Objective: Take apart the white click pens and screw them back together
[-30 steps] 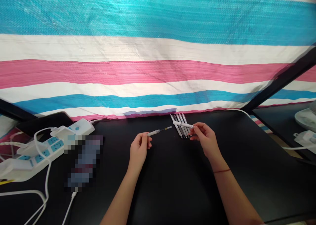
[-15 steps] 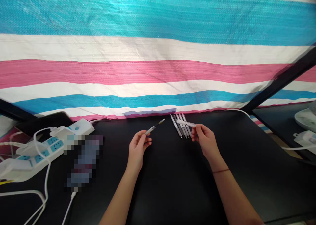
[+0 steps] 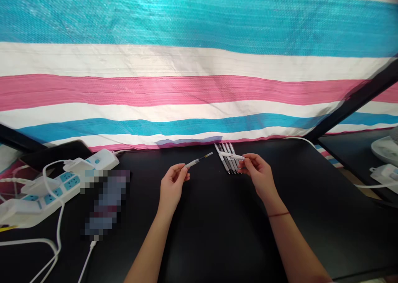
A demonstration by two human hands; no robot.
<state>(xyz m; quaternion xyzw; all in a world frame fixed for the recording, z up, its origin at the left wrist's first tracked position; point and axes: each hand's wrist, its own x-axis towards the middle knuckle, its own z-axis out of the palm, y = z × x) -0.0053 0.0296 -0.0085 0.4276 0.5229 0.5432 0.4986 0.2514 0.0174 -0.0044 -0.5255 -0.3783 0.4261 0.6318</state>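
My left hand (image 3: 171,187) pinches the lower half of a pen (image 3: 199,160), a thin refill with a grey grip that points up and to the right. My right hand (image 3: 258,173) holds a white pen barrel (image 3: 231,156) by its end, level, above a row of several white pens (image 3: 226,151) lying side by side on the black table (image 3: 217,233) near the striped cloth. The two pen parts are apart, with a gap between their tips.
A white power strip (image 3: 56,183) with plugs and white cables lies at the left, next to a blurred-out object (image 3: 104,204). A striped blue, pink and white cloth (image 3: 192,71) hangs behind the table. A white device (image 3: 384,173) sits far right.
The left hand's refill tilted up, then came back down to a flatter angle. The right hand moved the barrel slightly right and back over the pen row.
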